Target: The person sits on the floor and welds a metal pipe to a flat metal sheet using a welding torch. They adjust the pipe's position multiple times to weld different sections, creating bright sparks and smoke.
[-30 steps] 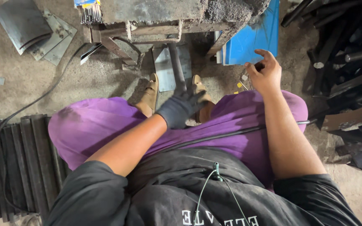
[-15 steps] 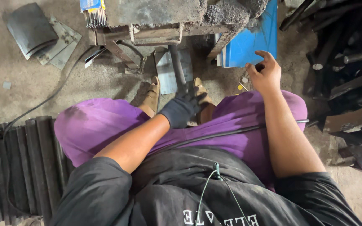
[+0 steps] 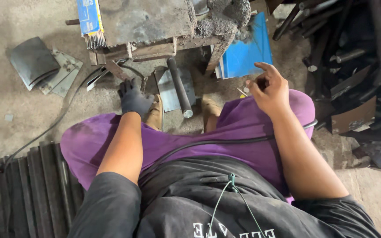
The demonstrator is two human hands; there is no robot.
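My left hand (image 3: 133, 99) wears a dark glove and reaches down to the floor beside my left knee, fingers spread. Its fingertips are close to a bent metal piece (image 3: 113, 70) under the low workbench (image 3: 148, 24). A grey round bar (image 3: 179, 88) lies free on a small steel plate (image 3: 168, 90) between my feet. My bare right hand (image 3: 267, 88) hovers over my right knee in purple cloth, fingers loosely curled with the index raised; I cannot make out anything in it. A black cable (image 3: 217, 142) runs across my lap.
A box of welding rods (image 3: 89, 22) sits on the bench's left end. A blue sheet (image 3: 245, 50) leans at its right. Flat metal offcuts (image 3: 45, 68) lie on the floor at left, rows of dark bars (image 3: 23, 189) at lower left, and a scrap metal pile (image 3: 353, 53) at right.
My left hand has left the end of the round bar and moved left and down to the floor. The bar now lies alone on the plate. My right hand has barely moved.
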